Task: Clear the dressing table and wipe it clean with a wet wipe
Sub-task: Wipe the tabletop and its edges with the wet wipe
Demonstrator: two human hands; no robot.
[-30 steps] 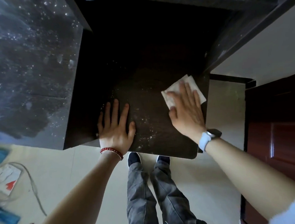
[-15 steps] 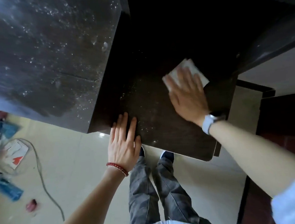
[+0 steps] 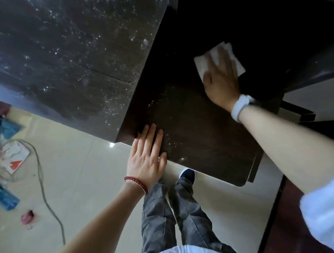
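On dusty counter (image 3: 192, 128), right hand (image 3: 221, 82) presses wet wipe (image 3: 203, 63), fingers flat; left hand (image 3: 146, 160) flat at edge. Risk: grit smears; wipe bunches.

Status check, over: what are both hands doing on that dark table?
Right hand flat, pressing wet wipe on table. Left hand flat at near edge. White specks between them. Nothing blocking.

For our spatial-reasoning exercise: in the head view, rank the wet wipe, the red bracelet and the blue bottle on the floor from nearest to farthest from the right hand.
1. wet wipe, under the right hand.
2. red bracelet, left wrist.
3. blue bottle, floor, far left.
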